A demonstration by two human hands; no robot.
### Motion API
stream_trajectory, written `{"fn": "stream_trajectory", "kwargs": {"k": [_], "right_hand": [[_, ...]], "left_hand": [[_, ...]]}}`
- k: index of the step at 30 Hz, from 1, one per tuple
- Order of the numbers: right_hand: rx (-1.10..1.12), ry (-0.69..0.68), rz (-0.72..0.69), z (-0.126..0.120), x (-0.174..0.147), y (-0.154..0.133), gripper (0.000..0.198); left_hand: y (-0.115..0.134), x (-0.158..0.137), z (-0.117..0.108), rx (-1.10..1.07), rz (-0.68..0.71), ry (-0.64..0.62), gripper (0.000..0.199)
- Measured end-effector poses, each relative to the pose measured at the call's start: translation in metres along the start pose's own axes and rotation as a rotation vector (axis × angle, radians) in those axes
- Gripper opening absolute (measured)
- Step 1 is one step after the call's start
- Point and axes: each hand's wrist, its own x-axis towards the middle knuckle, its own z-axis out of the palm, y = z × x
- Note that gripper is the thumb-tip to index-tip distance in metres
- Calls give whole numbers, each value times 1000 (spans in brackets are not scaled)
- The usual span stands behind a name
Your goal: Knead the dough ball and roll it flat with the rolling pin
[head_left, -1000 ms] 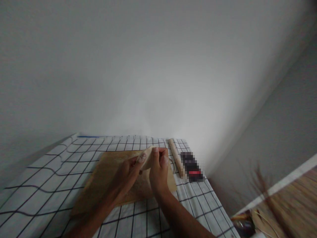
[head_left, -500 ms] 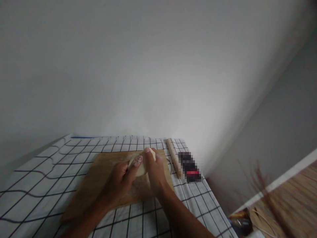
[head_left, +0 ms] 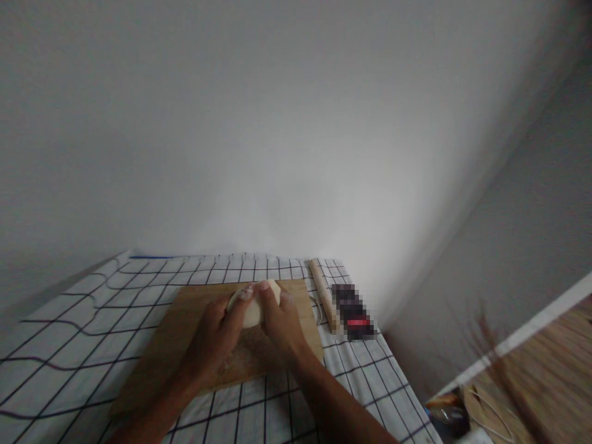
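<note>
A pale lump of dough (head_left: 252, 315) is held between my two hands over a floured wooden board (head_left: 171, 327). My left hand (head_left: 221, 320) grips its left side, with the flour-dusted thumb lying on top. On the other side, my right hand (head_left: 279, 314) is closed round the dough, its thumb pressed on the upper face. Most of the fingers are hidden behind and under the dough. Whether the dough touches the board I cannot tell.
A wooden rolling pin (head_left: 322, 295) lies right of the board, beside a blurred-out dark item (head_left: 353, 313). The checked tablecloth (head_left: 111, 345) covers the table, which stands against a pale wall (head_left: 259, 135). Low at the right is a dark, shiny object (head_left: 446, 412).
Both hands and the dough have shifted a little to the left. The left thumb sits slightly higher, closer to the right thumb. Board and rolling pin stay in place.
</note>
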Motion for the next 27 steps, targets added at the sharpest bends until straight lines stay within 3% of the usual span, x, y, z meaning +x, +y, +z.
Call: {"fn": "stream_trajectory", "kwargs": {"k": [4, 9, 13, 20, 27], "right_hand": [[97, -153, 97, 3, -4, 1, 50], [157, -56, -12, 6, -5, 1, 53], [195, 41, 46, 2, -2, 0, 54], [217, -50, 159, -8, 6, 7, 62], [200, -13, 110, -6, 0, 4, 49]], "left_hand": [[-1, 2, -4, -28, -34, 52, 40], [-12, 5, 3, -143, -176, -88, 55], [-16, 2, 11, -216, -163, -213, 52], [-12, -4, 7, -341, -238, -145, 41], [-11, 2, 6, -263, -166, -259, 58]]}}
